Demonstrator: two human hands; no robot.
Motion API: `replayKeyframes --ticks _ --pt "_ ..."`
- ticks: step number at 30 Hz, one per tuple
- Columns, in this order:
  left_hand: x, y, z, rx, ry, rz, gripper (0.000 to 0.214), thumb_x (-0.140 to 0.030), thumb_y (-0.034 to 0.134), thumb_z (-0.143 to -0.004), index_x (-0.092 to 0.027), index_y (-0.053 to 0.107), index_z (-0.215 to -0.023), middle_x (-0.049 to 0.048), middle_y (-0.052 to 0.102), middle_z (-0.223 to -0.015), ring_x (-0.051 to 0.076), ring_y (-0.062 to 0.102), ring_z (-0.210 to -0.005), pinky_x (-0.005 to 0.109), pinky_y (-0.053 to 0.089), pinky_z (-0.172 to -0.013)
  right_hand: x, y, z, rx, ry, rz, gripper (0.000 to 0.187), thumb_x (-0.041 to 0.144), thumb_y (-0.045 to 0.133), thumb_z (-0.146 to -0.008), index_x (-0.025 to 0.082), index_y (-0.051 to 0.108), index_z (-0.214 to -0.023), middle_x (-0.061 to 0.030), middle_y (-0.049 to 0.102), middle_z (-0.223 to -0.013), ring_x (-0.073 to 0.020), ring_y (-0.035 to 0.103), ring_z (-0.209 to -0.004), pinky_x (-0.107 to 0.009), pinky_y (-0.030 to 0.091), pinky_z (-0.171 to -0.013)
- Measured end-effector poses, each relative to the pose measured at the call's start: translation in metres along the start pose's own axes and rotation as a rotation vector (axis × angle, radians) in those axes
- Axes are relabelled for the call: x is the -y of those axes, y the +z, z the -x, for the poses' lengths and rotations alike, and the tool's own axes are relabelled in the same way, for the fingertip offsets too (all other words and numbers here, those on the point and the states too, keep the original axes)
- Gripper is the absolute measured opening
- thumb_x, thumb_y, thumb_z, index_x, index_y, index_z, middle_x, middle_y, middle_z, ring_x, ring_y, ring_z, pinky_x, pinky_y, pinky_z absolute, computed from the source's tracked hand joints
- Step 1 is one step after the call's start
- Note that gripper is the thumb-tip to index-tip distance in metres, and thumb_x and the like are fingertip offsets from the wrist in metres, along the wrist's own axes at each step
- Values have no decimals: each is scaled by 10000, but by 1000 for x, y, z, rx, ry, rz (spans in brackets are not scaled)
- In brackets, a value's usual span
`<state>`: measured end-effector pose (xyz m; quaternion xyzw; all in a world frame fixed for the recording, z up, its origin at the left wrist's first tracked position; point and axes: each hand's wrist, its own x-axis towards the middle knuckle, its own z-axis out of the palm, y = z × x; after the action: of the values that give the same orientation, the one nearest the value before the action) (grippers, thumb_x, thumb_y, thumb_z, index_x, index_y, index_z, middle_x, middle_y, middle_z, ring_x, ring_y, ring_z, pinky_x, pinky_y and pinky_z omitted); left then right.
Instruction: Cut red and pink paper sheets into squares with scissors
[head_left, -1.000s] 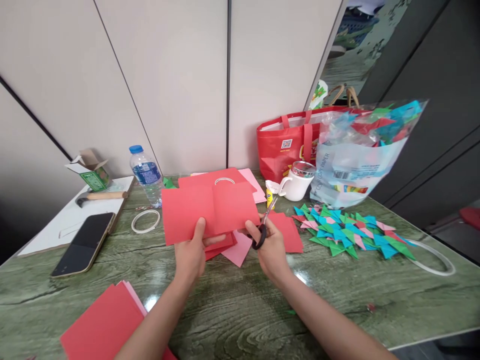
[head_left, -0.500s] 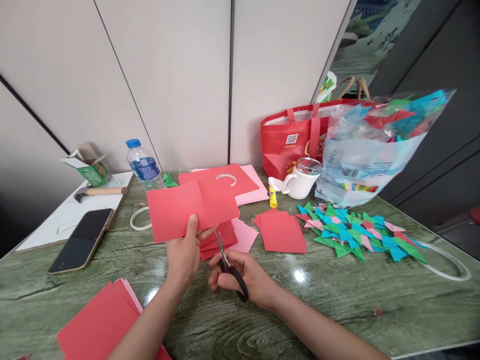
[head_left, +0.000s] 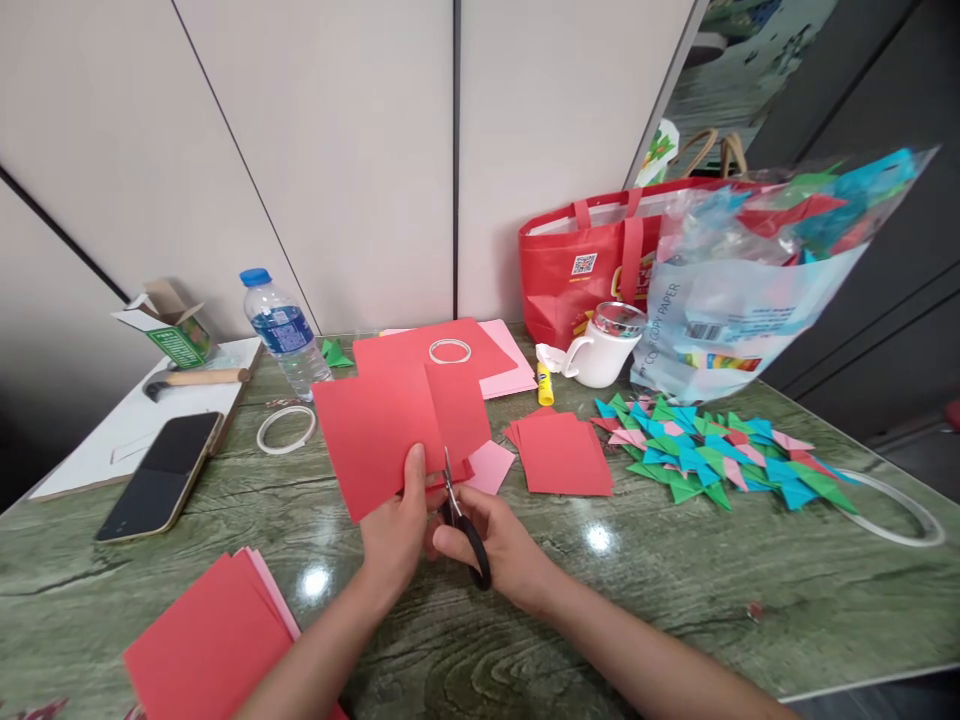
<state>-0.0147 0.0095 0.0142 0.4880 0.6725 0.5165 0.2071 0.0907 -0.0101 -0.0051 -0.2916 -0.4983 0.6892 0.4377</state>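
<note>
My left hand point(head_left: 401, 520) grips a creased sheet of red paper point(head_left: 375, 430), thumb on top, above the middle of the table. In my right hand point(head_left: 491, 545) is a pair of black-handled scissors point(head_left: 472, 550), its blades pointing up at the paper's lower right edge. Whether the blades touch the paper I cannot tell. Partly hidden beneath the held sheet are cut red pieces and a pink square point(head_left: 491, 467). To the right lies a stack of red squares point(head_left: 566, 455). A pile of larger red and pink sheets point(head_left: 214, 640) rests near my left forearm.
Folded paper pieces point(head_left: 712, 450) in several colours spread at the right, before a plastic bag point(head_left: 742, 310). Behind stand a white mug point(head_left: 604, 350), glue stick point(head_left: 545, 385) and red bag point(head_left: 570, 280). Leftward are a water bottle point(head_left: 281, 330), tape roll point(head_left: 286, 430), phone point(head_left: 161, 475) and hammer point(head_left: 199, 377).
My left hand has moved right and slightly down, tilting the red sheet and bringing its edge to the scissors. The scissors have turned more upright, and the tape roll at left is uncovered.
</note>
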Motion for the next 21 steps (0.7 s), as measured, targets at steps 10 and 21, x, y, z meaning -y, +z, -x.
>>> replayKeyframes --ticks 10,21 --pt "4 1 -1 -68 25 -60 336 -447 458 -738 -200 580 -929 56 623 -1010 202 548 -982 330 372 -913 0 -4 0 -2 7 -13 330 362 653 -672 139 518 -875 14 478 -695 -98 420 -636 -223 332 -593" --pt "1 0 -1 -83 60 -93 332 -427 482 -716 -175 565 -916 80 631 -980 211 564 -950 327 360 -922 2 -4 1 -16 14 9 325 361 655 -670 145 523 -876 24 461 -685 -88 410 -605 -218 326 -569"
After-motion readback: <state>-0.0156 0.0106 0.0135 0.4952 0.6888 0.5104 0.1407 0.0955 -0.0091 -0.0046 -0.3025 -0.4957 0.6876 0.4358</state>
